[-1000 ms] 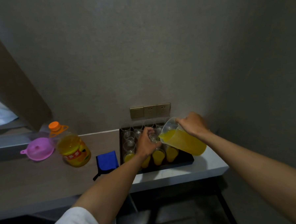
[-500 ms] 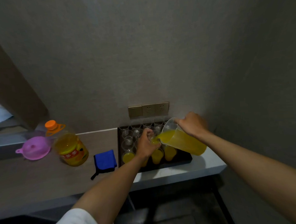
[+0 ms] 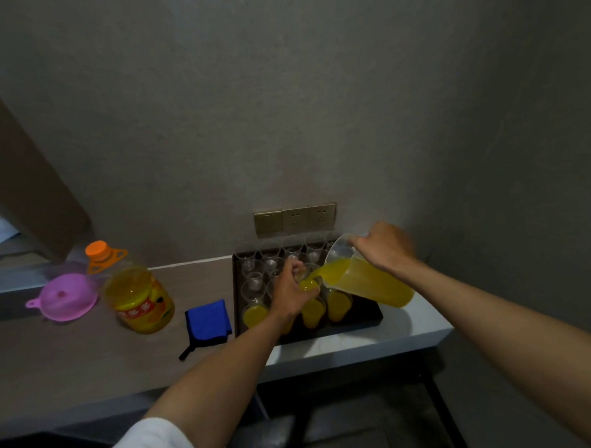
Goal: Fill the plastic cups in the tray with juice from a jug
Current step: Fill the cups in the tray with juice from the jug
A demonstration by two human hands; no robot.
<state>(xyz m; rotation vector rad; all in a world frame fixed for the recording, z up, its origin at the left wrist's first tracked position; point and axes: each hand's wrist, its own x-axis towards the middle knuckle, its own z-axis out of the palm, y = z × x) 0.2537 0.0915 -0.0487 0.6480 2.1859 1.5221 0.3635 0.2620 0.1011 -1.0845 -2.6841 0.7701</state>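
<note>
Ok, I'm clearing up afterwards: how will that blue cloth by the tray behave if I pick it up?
The blue cloth lies folded and soft-edged, so it is probably floppy and would unfold and droop. It looks thin, so likely light. The dark loop at its corner might serve as a grip.

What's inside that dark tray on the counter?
The tray holds clear plastic cups: the front row is filled with juice, the back rows are empty. The left hand and jug cover several cups.

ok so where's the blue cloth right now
The blue cloth lies on the counter in the head view, just left of the tray, with the juice bottle on its other side.
</note>
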